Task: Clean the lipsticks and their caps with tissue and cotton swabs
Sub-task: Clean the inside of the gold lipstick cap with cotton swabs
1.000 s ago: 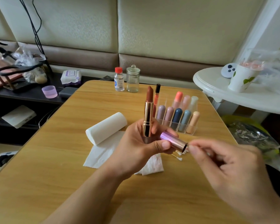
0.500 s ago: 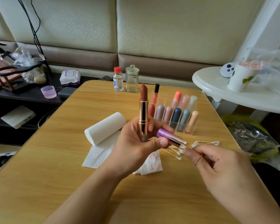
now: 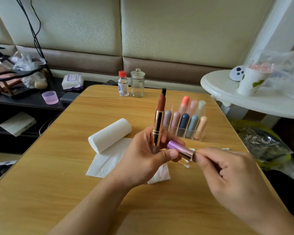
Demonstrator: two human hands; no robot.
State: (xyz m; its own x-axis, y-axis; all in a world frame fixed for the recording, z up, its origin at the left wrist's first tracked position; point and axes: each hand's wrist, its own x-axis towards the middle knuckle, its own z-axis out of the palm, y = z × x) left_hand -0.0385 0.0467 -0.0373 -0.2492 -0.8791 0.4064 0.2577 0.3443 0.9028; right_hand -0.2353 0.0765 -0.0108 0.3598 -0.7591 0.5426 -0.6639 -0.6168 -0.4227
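Note:
My left hand (image 3: 143,155) grips an uncapped lipstick (image 3: 159,122) upright: gold tube, brown-red stick. Its thumb and a finger also pinch the purple cap (image 3: 178,149), which lies sideways with its mouth to the right. My right hand (image 3: 227,175) has its fingertips pinched together right at the cap's mouth, apparently on a thin cotton swab that is almost entirely hidden. Loose cotton swabs (image 3: 185,164) lie on the table under the hands. A tissue roll (image 3: 109,134) and an unrolled tissue sheet (image 3: 107,160) lie to the left.
A clear organizer (image 3: 185,124) with several pastel lipsticks stands behind my hands. A small red-capped bottle (image 3: 123,85) and a glass jar (image 3: 137,83) stand at the wooden table's far edge (image 3: 98,92). A white round table (image 3: 227,99) with a paper cup (image 3: 249,82) is on the right.
My right hand dipped to the loose swabs half a second ago and has come back up to the cap's mouth. My left hand kept hold of the lipstick and cap.

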